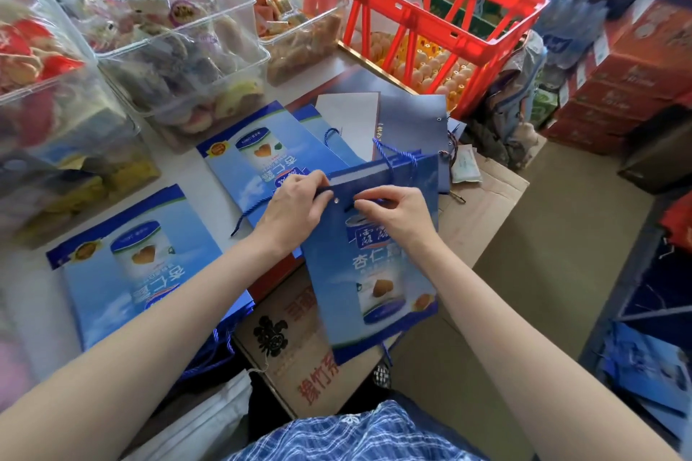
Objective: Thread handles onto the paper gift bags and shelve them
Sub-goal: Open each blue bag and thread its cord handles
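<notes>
At the bag (378, 273) eyelet (337, 201), pinching fingers (361, 203).

Shop stockroom: snack tubs (179, 49), stacked cartons (614, 94).

A flat blue paper gift bag (378, 266) printed with a can and white characters is held tilted above a cardboard box, a blue cord handle (393, 153) looped at its top edge beside a metal eyelet (337, 201).
</notes>
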